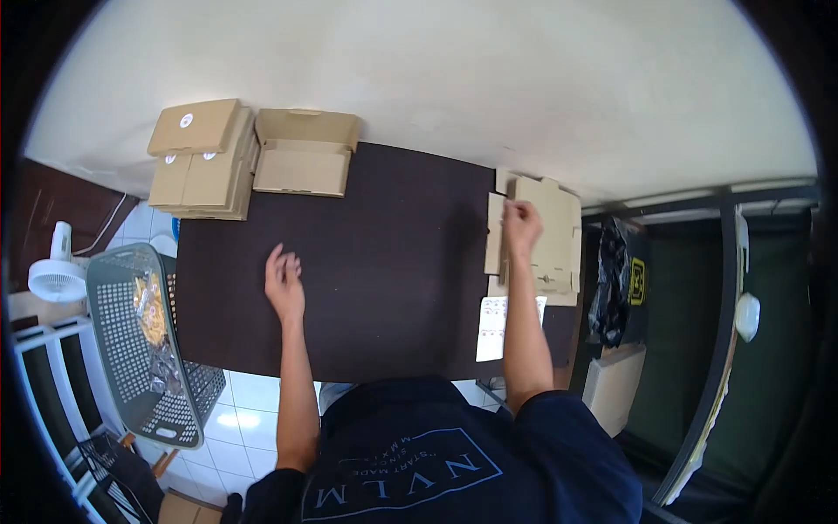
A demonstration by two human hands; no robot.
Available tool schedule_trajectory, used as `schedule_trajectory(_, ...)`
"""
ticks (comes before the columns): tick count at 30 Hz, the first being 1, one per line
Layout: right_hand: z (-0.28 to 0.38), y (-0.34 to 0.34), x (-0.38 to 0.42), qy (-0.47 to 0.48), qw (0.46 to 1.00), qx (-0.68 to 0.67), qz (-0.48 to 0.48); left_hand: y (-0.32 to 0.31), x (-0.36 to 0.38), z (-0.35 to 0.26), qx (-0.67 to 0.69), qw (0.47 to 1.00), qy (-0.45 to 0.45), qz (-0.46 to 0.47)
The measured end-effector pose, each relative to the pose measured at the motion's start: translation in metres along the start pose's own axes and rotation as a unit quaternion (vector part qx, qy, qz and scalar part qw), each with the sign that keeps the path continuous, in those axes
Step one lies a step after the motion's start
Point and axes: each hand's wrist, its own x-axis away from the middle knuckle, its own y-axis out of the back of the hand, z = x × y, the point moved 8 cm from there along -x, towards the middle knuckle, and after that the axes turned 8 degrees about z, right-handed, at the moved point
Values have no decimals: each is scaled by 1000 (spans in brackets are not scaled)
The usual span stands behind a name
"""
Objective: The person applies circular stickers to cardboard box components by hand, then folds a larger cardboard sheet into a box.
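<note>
Nearest, left hand (285,281) rests on the dark table (393,262), fingers loosely curled, holding nothing; right hand (521,224) pinches the top flat cardboard sheet (546,240) of the stack beneath it

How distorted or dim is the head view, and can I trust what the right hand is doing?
Head view: strong fisheye, black vignette at the corners, wall and table edges bowed. Lighting even and soft, no glare. Right hand slightly blurred on the flat cardboard stack; grip unclear. Left hand sharp, resting on the tabletop.
</note>
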Motion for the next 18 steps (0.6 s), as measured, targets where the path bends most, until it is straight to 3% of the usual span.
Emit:
schedule_trajectory(2, -20, 83, 5, -15, 985, 163, -61, 22, 42, 10, -23, 999, 22, -24)
schedule_trajectory(5, -88, 155, 7, -89, 966, 227, -81, 48, 85, 20, -49, 997, 39, -40)
schedule_trajectory(7, -120, 188, 17, -208, 925, 304, -95, 57, 102, 14, -56, 997, 43, -45)
schedule_trajectory(12, -160, 211, 15, -240, 902, 337, -125, 91, 121, 5, -68, 995, 62, -38)
schedule_trajectory(14, -152, 212, 19, -318, 880, 344, -85, 106, 124, -1, -76, 993, 75, -42)
schedule_trajectory(18, -157, 213, 15, -284, 887, 356, -83, 129, 131, -14, -80, 991, 91, -56)
